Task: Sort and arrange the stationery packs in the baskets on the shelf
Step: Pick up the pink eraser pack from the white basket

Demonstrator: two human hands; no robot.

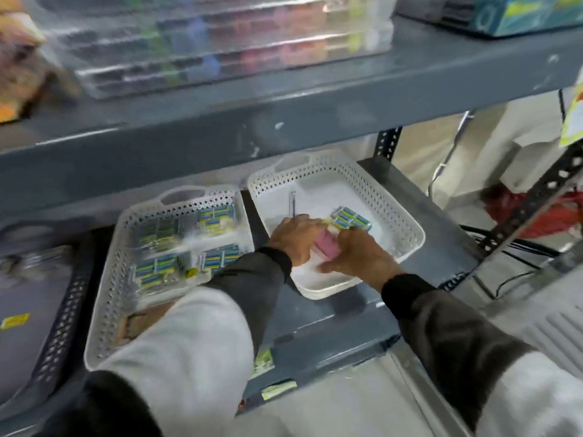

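Two white perforated baskets stand side by side on the grey lower shelf. Both my hands are inside the right basket (407,227). My left hand (295,236) and my right hand (356,255) close together on a pink pack (325,246) lying on the basket floor. Just beyond my fingers lies a blue-and-yellow stationery pack (351,218), and a pen (292,203) rests upright-looking along the floor behind my left hand. The left basket (107,298) holds several blue-and-yellow packs (217,216) in rows; my left sleeve hides its near right corner.
A dark basket (63,326) sits at the far left of the shelf. The upper shelf board (284,99) overhangs the baskets and carries clear plastic cases (220,42) and a teal box (520,14). A perforated metal upright (536,200) and cables stand to the right.
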